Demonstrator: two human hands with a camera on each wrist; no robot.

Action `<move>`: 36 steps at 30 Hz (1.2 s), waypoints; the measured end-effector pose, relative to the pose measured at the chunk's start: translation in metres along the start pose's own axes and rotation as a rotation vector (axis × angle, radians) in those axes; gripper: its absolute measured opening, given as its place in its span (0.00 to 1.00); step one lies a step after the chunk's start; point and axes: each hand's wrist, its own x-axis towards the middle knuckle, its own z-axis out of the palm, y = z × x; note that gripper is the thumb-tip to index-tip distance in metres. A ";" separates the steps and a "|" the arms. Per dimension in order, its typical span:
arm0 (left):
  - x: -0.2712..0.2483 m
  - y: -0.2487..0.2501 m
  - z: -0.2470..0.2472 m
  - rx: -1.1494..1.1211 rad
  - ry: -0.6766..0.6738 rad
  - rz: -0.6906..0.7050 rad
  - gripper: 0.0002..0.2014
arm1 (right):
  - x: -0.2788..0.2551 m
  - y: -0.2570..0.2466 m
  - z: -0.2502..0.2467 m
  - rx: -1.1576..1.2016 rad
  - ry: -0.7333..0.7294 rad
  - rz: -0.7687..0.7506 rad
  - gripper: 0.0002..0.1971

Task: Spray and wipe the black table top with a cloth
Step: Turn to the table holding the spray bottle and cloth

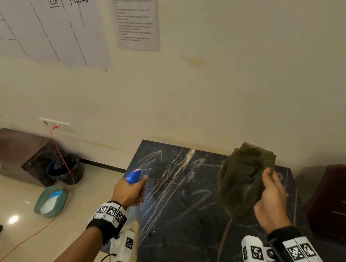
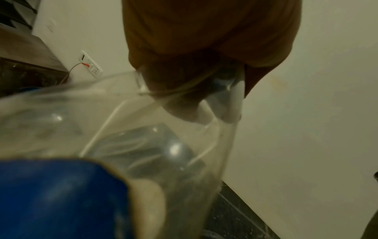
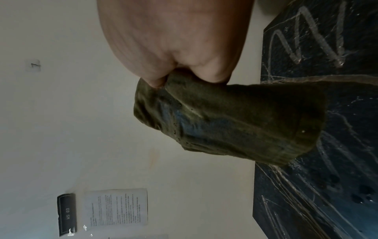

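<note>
The black marble table top [image 1: 182, 222] stands against the wall, streaked with pale veins and chalky scribbles. My left hand [image 1: 131, 191] grips a clear spray bottle [image 1: 133, 213] with a blue nozzle [image 1: 134, 176], held over the table's left edge. In the left wrist view the clear spray bottle [image 2: 143, 145] fills the picture, with its blue label [image 2: 61, 198] near the lens. My right hand [image 1: 271, 197] holds a bunched olive-green cloth [image 1: 244, 179] up above the table's far right part. The right wrist view shows that cloth [image 3: 235, 119] pinched in my fingers [image 3: 212, 71], hanging off the table [image 3: 327, 194].
A dark wooden cabinet [image 1: 18, 153] and a bin with a black bag [image 1: 66, 169] stand on the floor at the left. A green basin [image 1: 50, 201] lies nearer, crossed by a red cable [image 1: 64, 164]. A brown drawer unit [image 1: 334, 201] flanks the table's right. Papers [image 1: 136, 17] hang on the wall.
</note>
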 end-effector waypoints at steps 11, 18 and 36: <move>0.003 0.000 0.000 0.008 -0.115 0.002 0.19 | -0.018 -0.005 -0.003 0.006 0.040 -0.021 0.17; -0.005 0.020 0.046 0.022 -0.254 0.074 0.17 | -0.033 -0.009 -0.016 0.020 0.089 -0.062 0.16; -0.041 0.060 0.168 0.067 -0.428 0.112 0.19 | -0.075 -0.048 -0.097 0.039 0.272 -0.202 0.18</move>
